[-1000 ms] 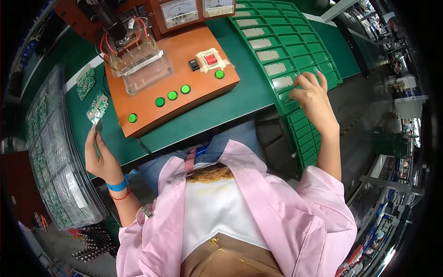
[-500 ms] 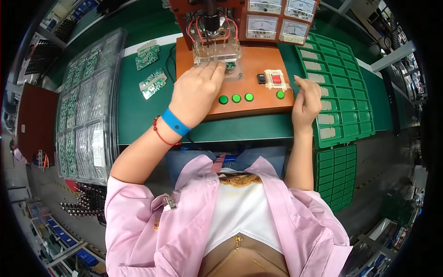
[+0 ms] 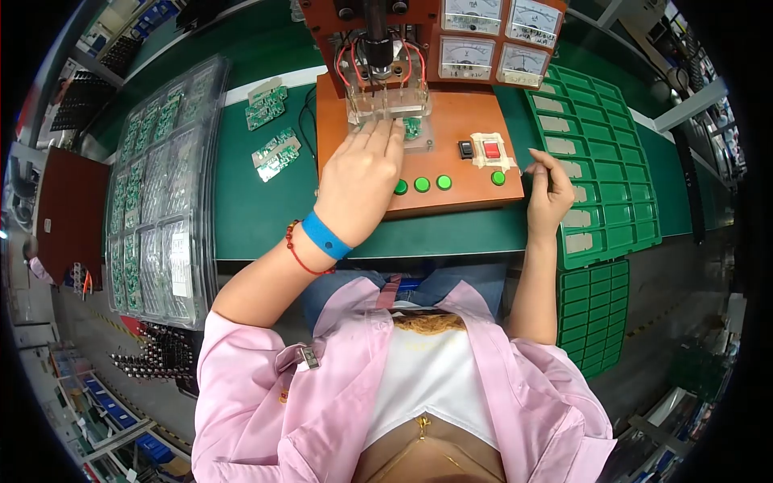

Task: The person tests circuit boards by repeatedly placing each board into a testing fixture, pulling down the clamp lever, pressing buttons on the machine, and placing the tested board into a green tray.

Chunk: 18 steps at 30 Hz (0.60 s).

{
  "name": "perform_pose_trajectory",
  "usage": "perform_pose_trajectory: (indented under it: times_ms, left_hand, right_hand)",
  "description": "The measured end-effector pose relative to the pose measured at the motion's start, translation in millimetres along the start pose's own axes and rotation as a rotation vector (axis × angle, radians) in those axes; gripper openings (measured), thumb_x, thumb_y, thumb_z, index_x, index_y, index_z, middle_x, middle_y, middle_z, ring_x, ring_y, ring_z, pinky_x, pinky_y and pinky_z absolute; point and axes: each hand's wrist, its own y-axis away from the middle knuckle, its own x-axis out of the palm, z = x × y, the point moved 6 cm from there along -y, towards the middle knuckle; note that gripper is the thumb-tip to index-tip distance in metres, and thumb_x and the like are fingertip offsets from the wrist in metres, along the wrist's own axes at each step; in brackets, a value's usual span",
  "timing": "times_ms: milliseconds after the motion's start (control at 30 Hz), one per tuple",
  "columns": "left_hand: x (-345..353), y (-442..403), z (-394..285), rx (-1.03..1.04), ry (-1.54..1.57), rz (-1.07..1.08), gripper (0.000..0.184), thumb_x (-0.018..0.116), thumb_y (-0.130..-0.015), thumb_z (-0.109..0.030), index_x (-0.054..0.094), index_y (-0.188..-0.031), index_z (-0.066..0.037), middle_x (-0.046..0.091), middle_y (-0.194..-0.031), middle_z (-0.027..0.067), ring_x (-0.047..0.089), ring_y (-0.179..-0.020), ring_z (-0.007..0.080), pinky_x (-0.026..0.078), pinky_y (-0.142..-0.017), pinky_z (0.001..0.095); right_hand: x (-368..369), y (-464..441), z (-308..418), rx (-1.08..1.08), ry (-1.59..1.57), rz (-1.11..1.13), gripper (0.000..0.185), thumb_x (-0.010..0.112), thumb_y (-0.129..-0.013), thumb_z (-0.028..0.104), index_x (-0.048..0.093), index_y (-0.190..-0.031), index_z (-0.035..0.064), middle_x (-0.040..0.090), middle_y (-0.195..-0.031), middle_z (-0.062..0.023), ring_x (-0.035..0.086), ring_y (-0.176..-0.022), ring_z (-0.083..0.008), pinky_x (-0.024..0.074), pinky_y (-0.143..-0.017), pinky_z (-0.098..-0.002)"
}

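My left hand (image 3: 362, 165), with a blue wristband, reaches over the orange-brown test box. Its fingers lie close together at the left side of a green circuit board (image 3: 412, 128), which sits on the clear fixture base (image 3: 419, 145). The fingers seem to grip the board; the thumb is hidden beneath. Right above is the clear pin plate (image 3: 403, 105) of the test press (image 3: 377, 48), with red wires. My right hand (image 3: 550, 189) hovers off the box's right edge, fingers loosely bent and apart, holding nothing. It is near the green button (image 3: 498, 178).
Analog meters (image 3: 467, 58) stand at the back. A red switch (image 3: 492, 150) is taped to the box. Loose circuit boards (image 3: 276, 153) lie on the green bench at left, beside stacked clear trays (image 3: 161, 201) of boards. A green compartment tray (image 3: 604, 177) with pale pieces is at right.
The whole view has shifted slightly right and down. My left hand stays at the fixture, with more of the circuit board showing beside its fingers. My right hand's fingers have spread slightly.
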Motion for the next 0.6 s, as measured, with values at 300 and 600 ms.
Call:
perform_pose_trajectory:
  times_ms: [300, 600]
  left_hand:
    - [-1, 22, 3, -0.122, 0.161, 0.043, 0.049, 0.054, -0.089, -0.013, 0.042, -0.136, -0.002, 0.048, -0.136, 0.0165, 0.045, -0.127, 0.0332, 0.032, -0.107, 0.0487]
    - [-7, 94, 15, -0.337, 0.402, -0.193, 0.04, 0.035, -0.1, -0.023, 0.051, -0.13, -0.002, 0.052, -0.133, 0.0159, 0.046, -0.127, 0.0313, 0.021, -0.11, 0.0502]
  right_hand:
    - [2, -1, -1, 0.022, 0.022, 0.052, 0.02, 0.051, -0.086, -0.006, 0.067, -0.097, -0.001, 0.061, -0.074, -0.0076, 0.058, -0.067, -0.0142, 0.0461, -0.063, -0.0267]
    - [32, -95, 151, -0.485, -0.14, 0.005, 0.023, 0.05, -0.092, 0.0, 0.063, -0.111, -0.0023, 0.062, -0.096, -0.0062, 0.057, -0.09, -0.0101, 0.0439, -0.079, -0.0221]
